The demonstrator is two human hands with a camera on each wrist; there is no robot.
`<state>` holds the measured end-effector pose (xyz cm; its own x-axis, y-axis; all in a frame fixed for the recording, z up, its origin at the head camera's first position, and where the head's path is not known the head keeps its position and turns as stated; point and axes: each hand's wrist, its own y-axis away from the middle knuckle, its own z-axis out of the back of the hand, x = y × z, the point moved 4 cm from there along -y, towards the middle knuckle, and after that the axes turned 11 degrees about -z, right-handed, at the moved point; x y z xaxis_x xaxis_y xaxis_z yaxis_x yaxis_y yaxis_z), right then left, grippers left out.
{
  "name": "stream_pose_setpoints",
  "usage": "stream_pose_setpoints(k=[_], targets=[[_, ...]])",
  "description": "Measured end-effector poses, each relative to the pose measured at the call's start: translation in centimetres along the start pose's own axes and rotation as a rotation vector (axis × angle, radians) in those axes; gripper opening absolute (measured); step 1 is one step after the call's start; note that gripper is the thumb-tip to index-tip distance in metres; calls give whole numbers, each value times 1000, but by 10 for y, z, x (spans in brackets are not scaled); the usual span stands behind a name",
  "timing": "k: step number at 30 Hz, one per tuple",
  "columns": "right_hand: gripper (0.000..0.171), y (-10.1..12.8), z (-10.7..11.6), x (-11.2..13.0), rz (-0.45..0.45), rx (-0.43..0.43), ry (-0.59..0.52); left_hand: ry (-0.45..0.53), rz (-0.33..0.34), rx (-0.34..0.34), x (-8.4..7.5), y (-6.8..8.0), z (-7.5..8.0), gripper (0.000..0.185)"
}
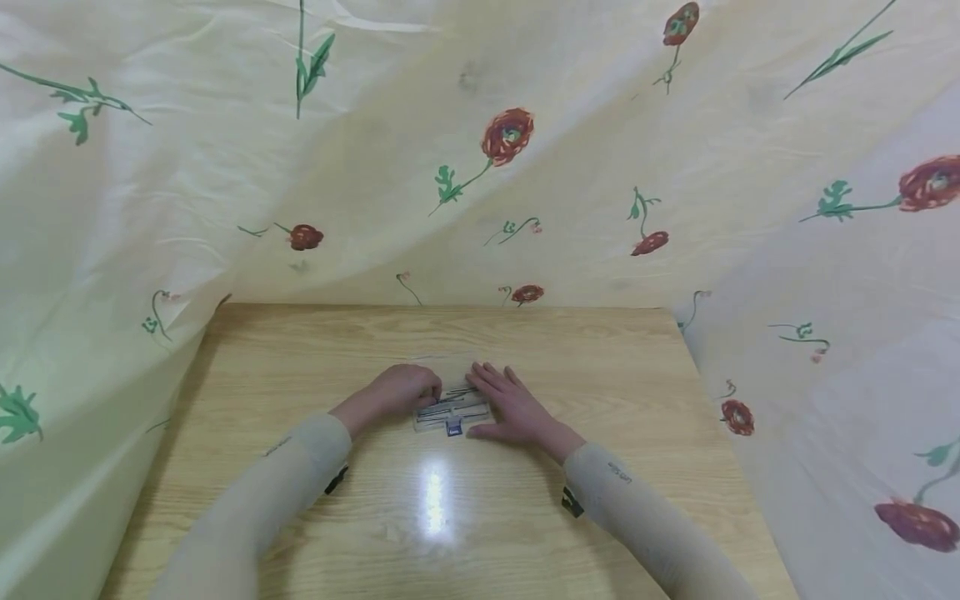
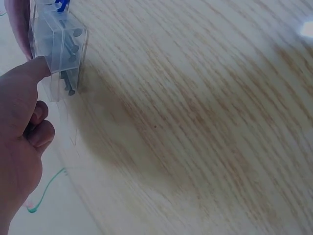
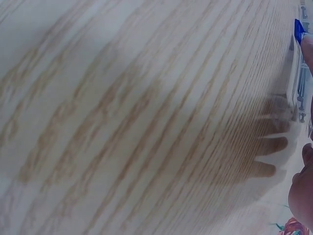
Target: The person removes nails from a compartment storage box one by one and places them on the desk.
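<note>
Curling its fingers at the left end of a clear, rectangular plastic box (image 1: 429,426), the person's left hand (image 1: 399,388) touches it with the thumb, though whether it pinches the wall or something inside cannot be told. Slender grey metal screws (image 2: 71,46) lie inside the box, which sits on a light wood-grain desk (image 1: 600,367) between the two hands, a small blue plastic latch (image 1: 453,427) at its near side. At the right end, the right hand (image 1: 516,412) lies with its fingers spread, thumb near the latch.
</note>
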<state>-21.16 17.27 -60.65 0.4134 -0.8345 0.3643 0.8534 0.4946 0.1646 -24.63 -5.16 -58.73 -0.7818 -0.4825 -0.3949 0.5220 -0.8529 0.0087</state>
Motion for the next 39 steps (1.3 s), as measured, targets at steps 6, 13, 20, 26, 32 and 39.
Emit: stream_pose_setpoints(k=[6, 13, 20, 26, 32, 39], targets=[[102, 1, 1, 1, 10, -15, -2, -48, -8, 40, -1, -4, -1, 9], [103, 1, -3, 0, 2, 0, 15, -113, -6, 95, -6, -6, -1, 7], [104, 1, -6, -2, 16, -15, 15, -133, 2, 107, -8, -4, -4, 9], [104, 3, -5, 0, 11, -15, 17, -145, 9, 106, -10, -3, -3, 12], [105, 5, -5, 5, 19, -23, 11, -149, 3, 84, -13, 2, -3, 14], [105, 5, -7, 8, 8, -24, 24, -87, 6, 38, -10, 10, -6, 17]])
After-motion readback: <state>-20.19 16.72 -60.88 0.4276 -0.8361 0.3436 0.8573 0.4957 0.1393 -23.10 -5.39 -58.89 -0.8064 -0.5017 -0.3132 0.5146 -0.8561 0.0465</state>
